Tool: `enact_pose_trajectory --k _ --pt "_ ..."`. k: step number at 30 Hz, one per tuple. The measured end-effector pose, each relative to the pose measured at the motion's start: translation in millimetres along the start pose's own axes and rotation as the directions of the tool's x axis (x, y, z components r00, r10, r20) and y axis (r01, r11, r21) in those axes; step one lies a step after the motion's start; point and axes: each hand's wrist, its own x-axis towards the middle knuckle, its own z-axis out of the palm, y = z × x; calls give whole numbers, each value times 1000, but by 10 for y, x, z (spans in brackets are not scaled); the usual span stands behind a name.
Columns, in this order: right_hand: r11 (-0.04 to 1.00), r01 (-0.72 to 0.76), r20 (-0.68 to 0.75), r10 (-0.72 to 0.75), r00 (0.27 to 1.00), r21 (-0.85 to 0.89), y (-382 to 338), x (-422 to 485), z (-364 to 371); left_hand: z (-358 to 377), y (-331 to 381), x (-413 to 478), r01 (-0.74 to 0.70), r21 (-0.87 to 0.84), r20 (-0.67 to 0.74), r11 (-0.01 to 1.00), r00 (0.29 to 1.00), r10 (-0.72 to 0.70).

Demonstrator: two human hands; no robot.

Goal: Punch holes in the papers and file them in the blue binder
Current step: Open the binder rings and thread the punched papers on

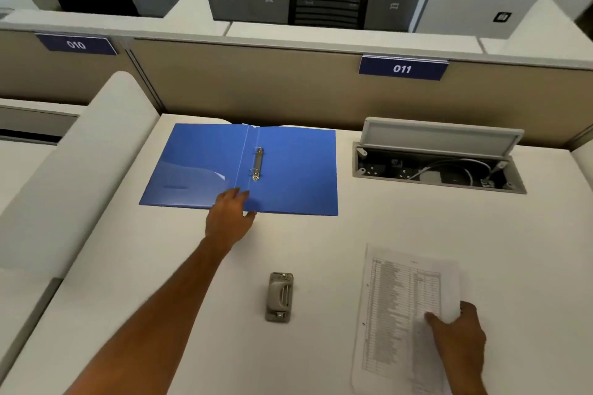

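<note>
Lower right: papers [401, 314], holes showing along their left edge, pinched at a corner by my right hand [459, 333] — ready for filing. Centre: my left hand [229, 218], fingers flat, steadies the open blue binder [288, 176]; punch [279, 297] idle between.

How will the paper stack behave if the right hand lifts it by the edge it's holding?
Probably floppy: the papers are thin sheets, and the right hand pinches them at one edge only, so the far end would likely droop. Likely light, since the stack looks thin. The sheets may slide apart; no clip or staple shows.
</note>
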Motion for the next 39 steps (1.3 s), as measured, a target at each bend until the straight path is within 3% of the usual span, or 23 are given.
enact_pose_trajectory --k 4,11,15,22,34,37,39 --pt "999 16 -59 -19 998 -52 22 -58 38 220 -97 119 -94 64 111 993 990 87" --pt "972 -22 -227 -32 973 -234 -57 -89 47 440 -292 -63 -164 218 81 962 985 149" --pt "961 81 -301 -161 940 -264 -78 -135 119 378 -283 -146 -198 243 87 950 979 182" --pt "914 277 -291 -363 885 -296 -185 -188 344 297 -270 -554 -358 316 118 879 934 338" --pt "830 399 -136 -481 866 -390 -73 -282 493 505 -380 -1682 -411 208 -35 887 904 427" --pt "827 402 -128 -482 866 -393 -93 -297 544 461 -344 -1668 -385 51 -87 922 917 388" --pt "821 433 -117 -504 855 -371 -150 -371 575 415 -355 -1480 -266 -153 -162 952 957 241"
